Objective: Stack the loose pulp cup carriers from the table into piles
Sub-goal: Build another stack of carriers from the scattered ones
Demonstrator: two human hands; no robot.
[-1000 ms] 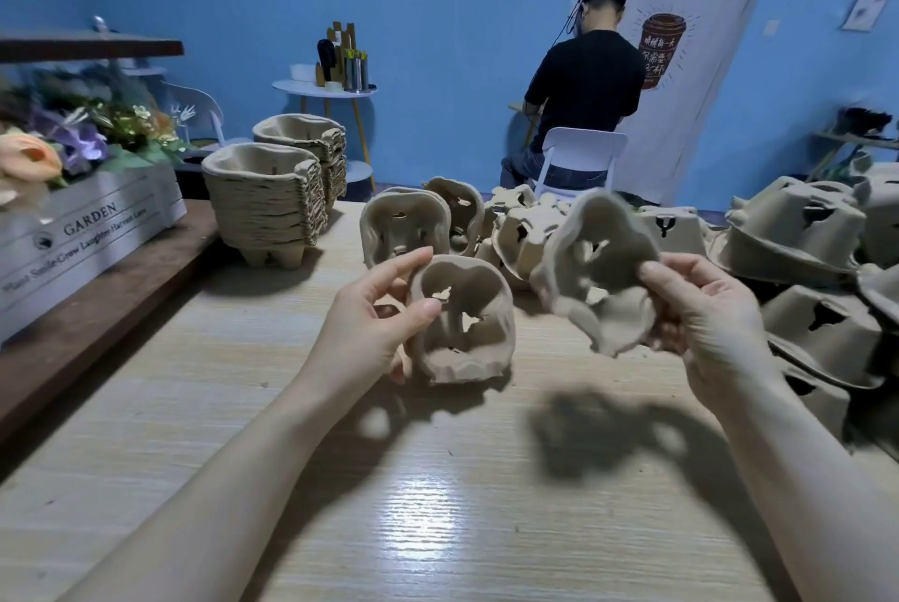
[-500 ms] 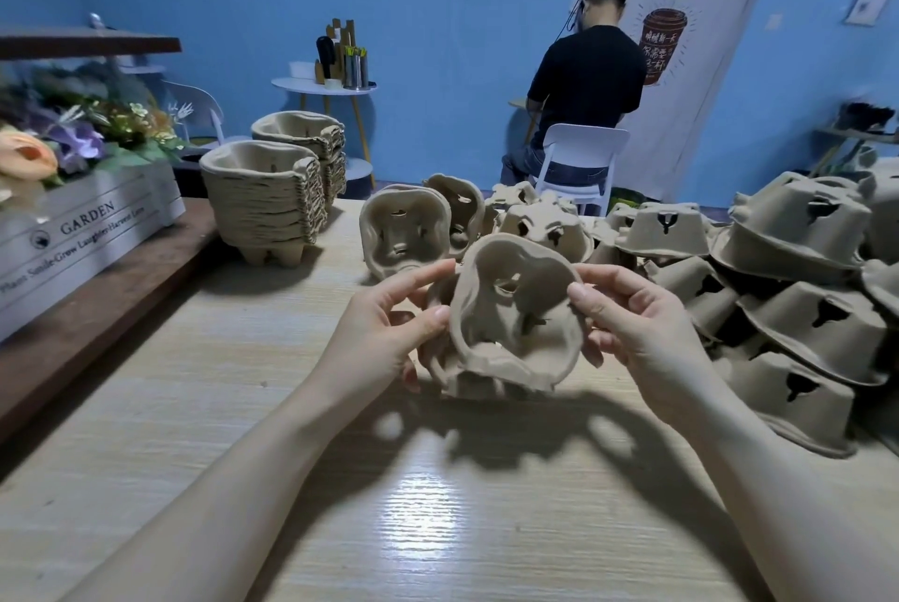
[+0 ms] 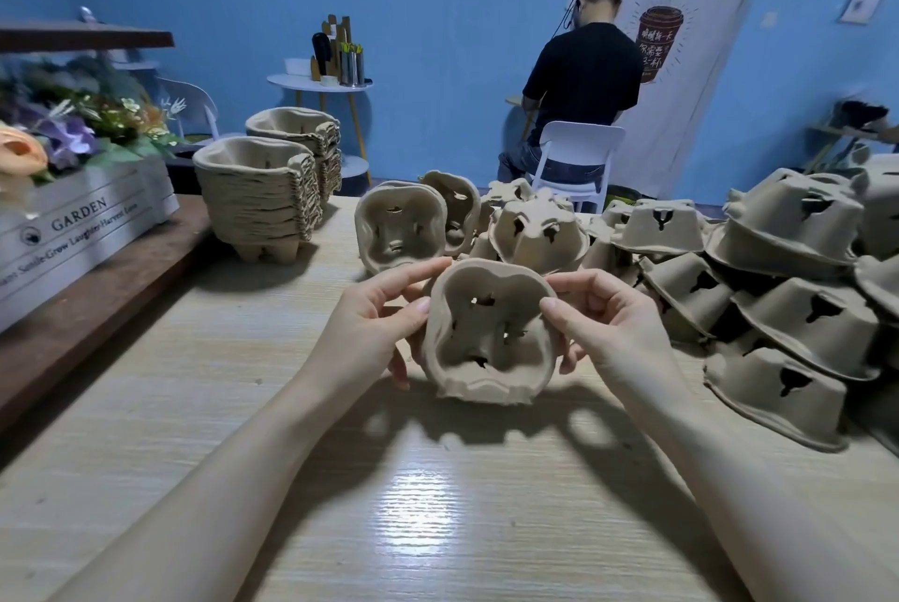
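Two nested pulp cup carriers [image 3: 489, 333] stand tilted on edge at the table's middle, their hollow side facing me. My left hand [image 3: 372, 324] pinches their left rim and my right hand [image 3: 603, 321] pinches the right rim. Loose carriers [image 3: 788, 231] lie heaped upside down on the right. More loose carriers [image 3: 399, 224] lean on edge just behind my hands. Two tall stacked piles [image 3: 258, 197] stand at the back left.
A white GARDEN flower box [image 3: 73, 221] sits on a dark wooden ledge [image 3: 97, 309] along the left. A person sits on a white chair [image 3: 579, 158] beyond the table's far edge. The light wooden table [image 3: 413, 504] stretches toward me.
My right hand brought its carrier leftward from the heap and set it into the one my left hand held. Both hands now hold the joined pair, which has settled lower.
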